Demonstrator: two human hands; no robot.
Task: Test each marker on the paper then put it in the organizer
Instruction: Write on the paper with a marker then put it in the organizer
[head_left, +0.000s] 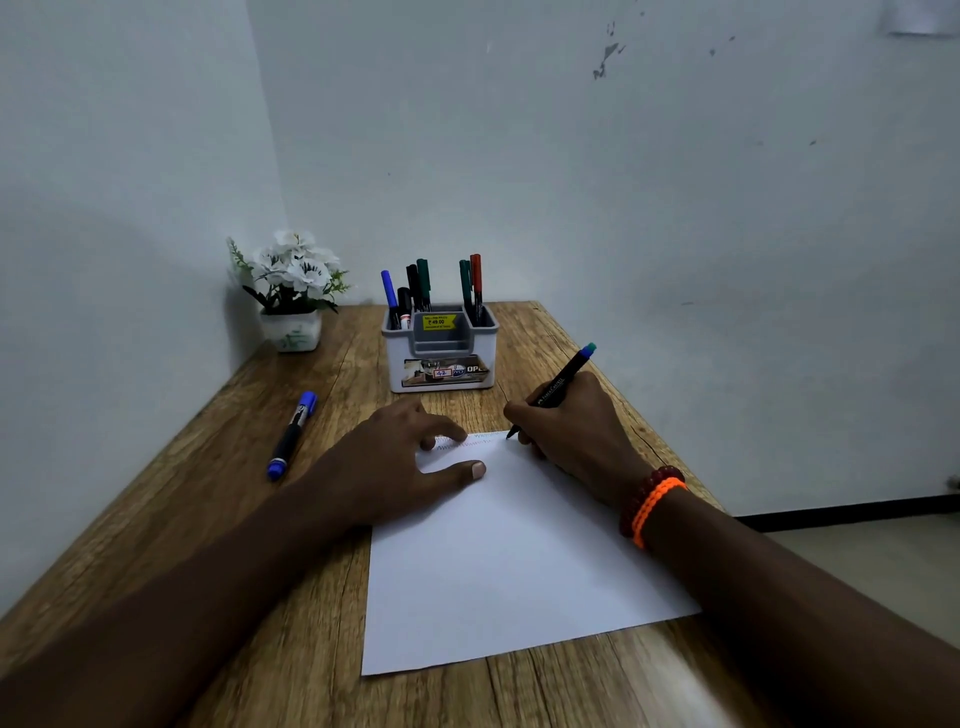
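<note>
A white sheet of paper (509, 561) lies on the wooden table, with faint scribbled lines along its far edge. My right hand (571, 431) grips a thin black marker (558, 387) with a blue-green end, its tip touching the paper's far right corner. My left hand (410, 457) rests flat on the paper's far left part, fingers spread. A blue-capped marker (292, 435) lies on the table to the left. The grey-and-white organizer (440, 348) stands beyond the paper and holds several markers upright.
A white pot of white flowers (292, 291) sits in the far left corner against the wall. The wooden table (291, 597) ends just right of my right hand, with floor beyond. Walls close off the back and left.
</note>
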